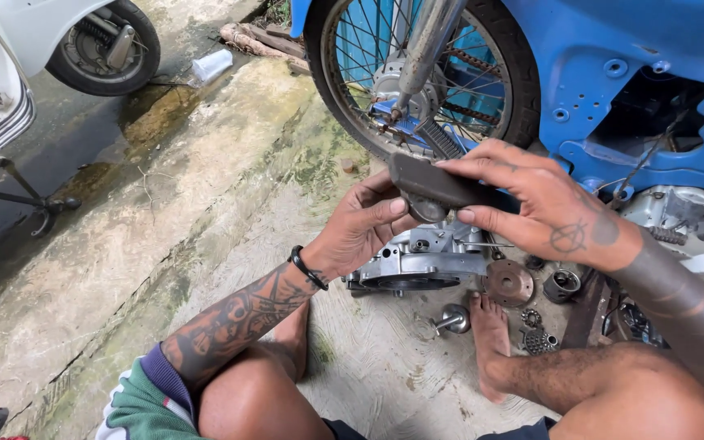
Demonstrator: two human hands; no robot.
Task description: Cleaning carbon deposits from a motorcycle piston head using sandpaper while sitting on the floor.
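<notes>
I sat on the concrete floor (205,244) with my knees bent and my bare right foot (489,342) flat on it. My left hand (364,228) was clenched on the lower end of a dark flat part (442,189), thumb on its near face. My right hand (531,208) grasped the same part from above, fingers along its top edge and thumb beneath. The part was held level in the air, between both hands, above an engine case (417,262) that lay on the floor.

Just beside my foot lay a round rusty disc (508,283), a small metal cup (564,284), a gear (538,341) and a shaft piece (452,319), none touching the hands.

Beyond the hands stood a spoked wheel (425,73) of a blue motorcycle (629,81), its body open at right. Farther left I noted a white cup (212,65) lying by a second, white motorcycle (42,41).
</notes>
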